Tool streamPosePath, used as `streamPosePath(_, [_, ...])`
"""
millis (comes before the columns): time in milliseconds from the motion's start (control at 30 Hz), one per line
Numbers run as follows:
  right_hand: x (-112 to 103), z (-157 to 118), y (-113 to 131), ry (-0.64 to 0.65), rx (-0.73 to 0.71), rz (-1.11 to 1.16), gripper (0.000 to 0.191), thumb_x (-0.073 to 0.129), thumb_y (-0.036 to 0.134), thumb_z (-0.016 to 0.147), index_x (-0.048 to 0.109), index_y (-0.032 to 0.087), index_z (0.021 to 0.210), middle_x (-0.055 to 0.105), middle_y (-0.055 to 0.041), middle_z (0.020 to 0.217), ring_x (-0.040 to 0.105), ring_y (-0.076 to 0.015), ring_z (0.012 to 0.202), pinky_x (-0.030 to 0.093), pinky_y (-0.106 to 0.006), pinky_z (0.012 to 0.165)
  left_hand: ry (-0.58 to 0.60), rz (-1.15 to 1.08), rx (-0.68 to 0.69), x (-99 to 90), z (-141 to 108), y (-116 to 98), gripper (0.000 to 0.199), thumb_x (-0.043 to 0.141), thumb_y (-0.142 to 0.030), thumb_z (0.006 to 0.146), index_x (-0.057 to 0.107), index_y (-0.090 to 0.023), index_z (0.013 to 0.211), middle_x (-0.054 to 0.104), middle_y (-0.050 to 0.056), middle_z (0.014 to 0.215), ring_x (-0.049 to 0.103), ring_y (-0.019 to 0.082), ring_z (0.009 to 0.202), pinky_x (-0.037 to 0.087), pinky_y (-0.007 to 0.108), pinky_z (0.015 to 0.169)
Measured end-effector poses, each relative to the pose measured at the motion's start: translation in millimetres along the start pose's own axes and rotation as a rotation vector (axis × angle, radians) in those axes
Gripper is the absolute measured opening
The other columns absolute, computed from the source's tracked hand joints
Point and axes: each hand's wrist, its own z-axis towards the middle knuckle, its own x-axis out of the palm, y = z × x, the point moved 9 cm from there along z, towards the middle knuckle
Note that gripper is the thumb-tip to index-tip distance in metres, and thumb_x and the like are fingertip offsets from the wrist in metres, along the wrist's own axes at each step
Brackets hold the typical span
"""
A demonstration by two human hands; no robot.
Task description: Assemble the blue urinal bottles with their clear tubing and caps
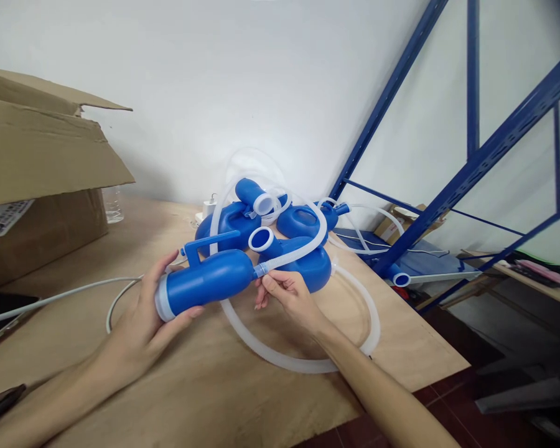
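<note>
My left hand (156, 305) is wrapped round the white-rimmed end of a blue urinal funnel (210, 280) with a moulded handle on top. It lies nearly level above the table, its narrow tip pointing right. At that tip, my right hand (287, 295) pinches the clear end of a white corrugated hose (303, 249); end and tip meet, though how far one sits over the other I cannot tell. The hose loops up and back over several blue urinal bottles. The nearest bottle (308, 264), just behind my right hand, has an open white-rimmed mouth.
An opened cardboard box (42, 230) stands left, with a clear plastic bottle (114, 205) beside it. A grey cable (74, 292) crosses the wooden table (205, 392). Blue metal shelving (448, 186) rises on the right. Another blue funnel (252, 193) rests among the bottles.
</note>
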Motion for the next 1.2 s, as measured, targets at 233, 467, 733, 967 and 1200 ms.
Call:
streamPosePath(233, [-3.6, 0.4, 3.3, 0.019, -0.021, -0.075, 0.045, 0.068, 0.060, 0.092, 0.075, 0.017, 0.079, 0.073, -0.0048, 0.076, 0.068, -0.0164, 0.069, 0.058, -0.032, 0.071, 0.080, -0.048, -0.051, 6.7, 2.1, 12.5, 0.076, 0.062, -0.055, 0.091, 0.032, -0.031, 0.156, 0.068, 0.009, 0.127, 0.070, 0.030, 0.106, 0.059, 0.047, 0.091])
streamPosePath(467, [-3.3, -3.7, 11.1, -0.048, -0.079, -0.142, 0.039, 0.064, 0.054, 0.096, 0.076, 0.018, 0.083, 0.076, -0.0062, 0.083, 0.070, -0.0188, 0.079, 0.059, -0.036, 0.081, 0.147, -0.177, -0.191, 12.9, 6.0, 17.7, 0.070, 0.058, -0.061, 0.092, 0.039, -0.032, 0.153, 0.075, 0.004, 0.103, 0.073, 0.027, 0.080, 0.061, 0.042, 0.074])
streamPosePath(733, [-5.6, 1.6, 2.5, -0.010, -0.030, -0.131, 0.038, 0.058, 0.052, 0.101, 0.074, 0.017, 0.100, 0.076, -0.0073, 0.099, 0.071, -0.0175, 0.091, 0.057, -0.033, 0.086, 0.102, -0.182, -0.129, 10.8, 10.1, 12.6, 0.074, 0.063, -0.054, 0.092, 0.033, -0.032, 0.155, 0.068, 0.007, 0.123, 0.072, 0.026, 0.095, 0.061, 0.042, 0.083])
streamPosePath(967, [41.6, -26.8, 3.6, 0.379, 0.060, -0.683, 0.058, 0.071, 0.054, 0.092, 0.064, 0.023, 0.140, 0.073, -0.0109, 0.121, 0.068, -0.0278, 0.110, 0.053, -0.043, 0.095, -0.102, -0.102, -0.069, -12.9, 12.8, 10.2, 0.073, 0.062, -0.050, 0.095, 0.027, -0.036, 0.157, 0.054, 0.010, 0.138, 0.062, 0.031, 0.120, 0.055, 0.051, 0.099])
streamPosePath(1200, [42.3, -54.7, 17.3, 0.427, 0.019, -1.065, 0.046, 0.058, 0.036, 0.102, 0.060, 0.024, 0.146, 0.066, -0.0136, 0.142, 0.062, -0.0334, 0.130, 0.047, -0.048, 0.110, -0.140, -0.135, -0.040, -20.8, 19.4, 10.3, 0.070, 0.060, -0.048, 0.095, 0.028, -0.033, 0.156, 0.049, 0.012, 0.144, 0.055, 0.033, 0.130, 0.050, 0.054, 0.107])
